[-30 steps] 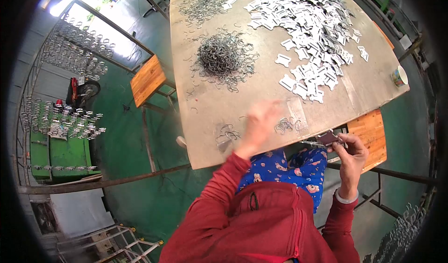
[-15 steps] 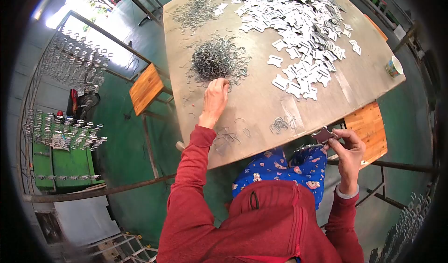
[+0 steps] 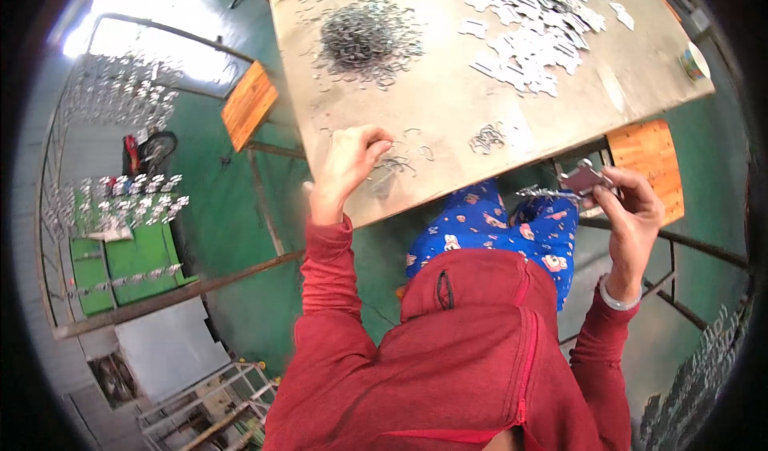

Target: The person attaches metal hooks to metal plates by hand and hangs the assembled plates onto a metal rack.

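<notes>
My left hand [image 3: 352, 156] is over the table's near left part, its thumb and index finger pinched; what they hold, if anything, is too small to make out. Just beside it lie a few loose wire hooks [image 3: 394, 164]. Beyond the table's near edge, my right hand [image 3: 632, 203] grips a flat metal plate [image 3: 583, 179] between thumb and fingers. A string of small metal parts [image 3: 546, 192] hangs near that plate, above my lap. Another small group of hooks [image 3: 487, 139] rests near the table edge between my hands.
On the table [image 3: 448, 91] are a dark heap of hooks [image 3: 360, 39] and a wide pile of white plates [image 3: 536, 31]. A paper cup [image 3: 694, 61] stands at the right corner. Wooden stools [image 3: 249, 105] flank the table; racks of hanging parts [image 3: 120, 91] are at left.
My left hand has come back from the dark heap of hooks toward the near edge. The right hand still grips the plate, now turned slightly. The whole view has shifted.
</notes>
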`<state>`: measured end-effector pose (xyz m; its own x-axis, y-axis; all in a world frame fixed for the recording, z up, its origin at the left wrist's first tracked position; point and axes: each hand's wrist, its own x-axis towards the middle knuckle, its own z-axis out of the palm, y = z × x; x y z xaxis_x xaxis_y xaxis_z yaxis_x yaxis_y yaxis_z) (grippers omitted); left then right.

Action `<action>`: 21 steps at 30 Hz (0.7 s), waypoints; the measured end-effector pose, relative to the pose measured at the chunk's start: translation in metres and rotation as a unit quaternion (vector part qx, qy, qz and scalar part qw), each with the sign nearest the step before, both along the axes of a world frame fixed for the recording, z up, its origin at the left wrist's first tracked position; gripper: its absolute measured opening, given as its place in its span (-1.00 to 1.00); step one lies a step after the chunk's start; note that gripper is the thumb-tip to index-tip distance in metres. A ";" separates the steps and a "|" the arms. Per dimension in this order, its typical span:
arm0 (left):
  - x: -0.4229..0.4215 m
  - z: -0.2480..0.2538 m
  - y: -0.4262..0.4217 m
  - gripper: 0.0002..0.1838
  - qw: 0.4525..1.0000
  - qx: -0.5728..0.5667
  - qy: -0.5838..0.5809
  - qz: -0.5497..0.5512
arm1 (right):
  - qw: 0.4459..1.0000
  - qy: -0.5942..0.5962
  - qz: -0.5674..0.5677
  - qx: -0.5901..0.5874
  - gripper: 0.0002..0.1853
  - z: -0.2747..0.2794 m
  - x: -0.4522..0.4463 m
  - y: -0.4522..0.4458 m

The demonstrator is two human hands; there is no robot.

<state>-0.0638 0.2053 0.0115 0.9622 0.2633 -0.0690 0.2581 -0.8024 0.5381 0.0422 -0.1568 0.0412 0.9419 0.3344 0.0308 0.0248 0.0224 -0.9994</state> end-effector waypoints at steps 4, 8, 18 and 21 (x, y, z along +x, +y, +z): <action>-0.041 0.003 0.022 -0.84 0.985 -0.066 0.086 0.137 | 1.000 -0.001 0.003 0.022 -0.77 -0.003 0.001 -0.001; -0.071 -0.025 0.039 -0.85 0.970 -0.064 0.129 0.198 | 1.000 0.003 -0.005 0.013 -0.78 -0.007 0.002 -0.002; -0.074 -0.045 0.058 -0.83 0.961 0.032 0.115 0.248 | 1.000 0.000 -0.027 -0.012 -0.78 -0.003 0.009 0.001; -0.071 -0.039 0.060 -0.79 0.955 0.072 0.101 0.270 | 1.000 -0.004 -0.025 -0.012 -0.78 -0.006 0.013 0.002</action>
<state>-0.1345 0.2654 -0.0271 0.6545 0.7380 -0.1646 0.7420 -0.5850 0.3274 0.0557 -0.1549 0.0352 0.9572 0.2877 0.0306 0.0328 -0.0027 -0.9995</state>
